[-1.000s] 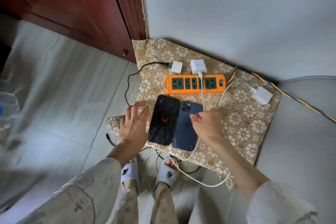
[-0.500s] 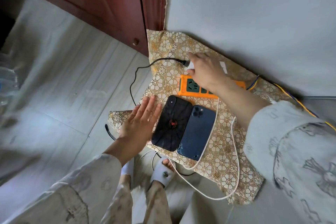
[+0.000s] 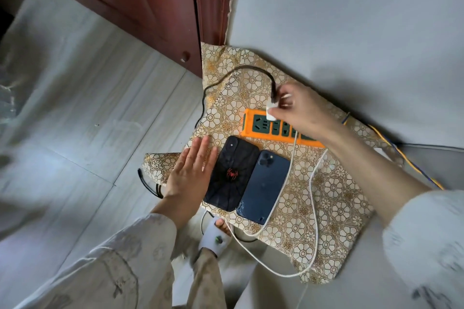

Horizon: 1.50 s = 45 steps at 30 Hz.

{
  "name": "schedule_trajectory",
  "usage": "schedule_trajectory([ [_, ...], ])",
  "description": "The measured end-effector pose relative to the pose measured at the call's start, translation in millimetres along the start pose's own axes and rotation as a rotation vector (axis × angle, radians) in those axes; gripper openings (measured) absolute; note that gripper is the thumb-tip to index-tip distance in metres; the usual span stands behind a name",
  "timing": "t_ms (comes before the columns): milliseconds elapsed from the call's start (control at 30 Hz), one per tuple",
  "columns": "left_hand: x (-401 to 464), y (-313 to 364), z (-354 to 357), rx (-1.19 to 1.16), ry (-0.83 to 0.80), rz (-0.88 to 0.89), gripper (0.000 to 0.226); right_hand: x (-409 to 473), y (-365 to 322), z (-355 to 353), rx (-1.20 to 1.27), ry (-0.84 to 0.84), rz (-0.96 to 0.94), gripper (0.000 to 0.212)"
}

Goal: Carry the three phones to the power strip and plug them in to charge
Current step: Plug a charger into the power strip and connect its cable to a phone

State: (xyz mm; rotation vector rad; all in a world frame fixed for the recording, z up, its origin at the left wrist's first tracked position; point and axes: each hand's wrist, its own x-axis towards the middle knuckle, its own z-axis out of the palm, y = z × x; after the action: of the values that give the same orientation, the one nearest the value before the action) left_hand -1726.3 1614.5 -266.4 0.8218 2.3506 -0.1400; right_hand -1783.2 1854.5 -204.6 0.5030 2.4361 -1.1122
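Head view: right hand [image 3: 298, 110] pinches a small white boxy charger [image 3: 270, 113] over the orange rectangular power strip [image 3: 263, 128]. Left hand [image 3: 190, 173] lies flat, fingers straight, beside a glossy black spider-marked phone [image 3: 232, 173].

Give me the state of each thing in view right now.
Right hand: pinches the white adapter over the strip's left end.
Left hand: flat, beside the black phone.
Blue phone: face down, white cable at its bottom.
Strip: left socket free.

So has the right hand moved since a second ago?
Yes. The right hand left the blue phone and went up past the orange power strip, where it now pinches a white charger.
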Motion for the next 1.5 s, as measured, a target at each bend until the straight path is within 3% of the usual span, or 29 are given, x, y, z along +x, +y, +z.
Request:
schedule_trajectory([
  [433,-2,1,-3,0.001,0.007,-0.003,0.078,-20,24,22,0.256,0.098,-0.012,0.037],
  [667,-5,2,-7,-0.017,0.006,-0.015,0.086,-24,30,13,0.026,0.076,-0.065,0.044],
  [967,-5,0,-5,-0.051,0.023,-0.003,0.089,-29,37,9,0.040,0.033,0.028,0.052],
  [1100,-5,-1,-5,-0.056,0.021,-0.005,0.093,-27,37,14,0.015,0.036,0.003,0.051],
  [1300,-6,0,-6,-0.054,0.019,-0.012,0.094,-25,32,18,-0.232,0.067,-0.154,0.045],
  [1500,-6,1,-5,-0.070,0.032,-0.011,0.088,-22,22,17,-0.375,0.016,-0.196,0.049],
])
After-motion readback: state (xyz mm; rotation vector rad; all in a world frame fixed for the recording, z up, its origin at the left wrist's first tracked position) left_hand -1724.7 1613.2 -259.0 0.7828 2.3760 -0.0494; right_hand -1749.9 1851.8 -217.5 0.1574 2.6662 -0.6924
